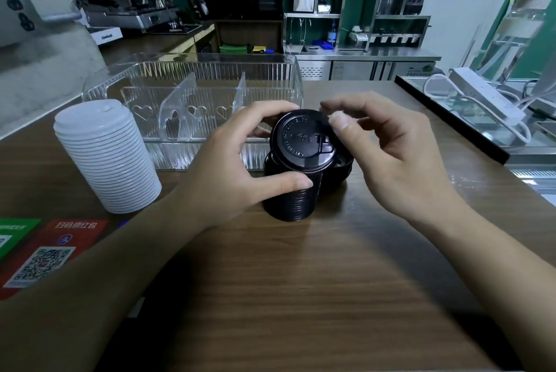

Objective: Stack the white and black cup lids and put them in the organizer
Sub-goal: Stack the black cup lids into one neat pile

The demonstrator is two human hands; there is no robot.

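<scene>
A tall stack of black cup lids [290,203] stands on the wooden counter [301,281] in front of the clear organizer [270,77]. My left hand [228,167] grips this stack, thumb on its near side and fingers curled over the far rim. My right hand [391,155] pinches the right rim of the top black lid [301,140] between thumb and forefinger. A few more black lids [341,174] lie low behind the stack on the right. A stack of white lids [108,158] stands at the left, untouched. The organizer has two dividers and nothing in it.
Red and green QR-code cards [45,251] lie at the counter's left front edge. A glass display case [469,119] with a white power strip [481,95] borders the right side. Coffee machines and steel shelving stand far behind.
</scene>
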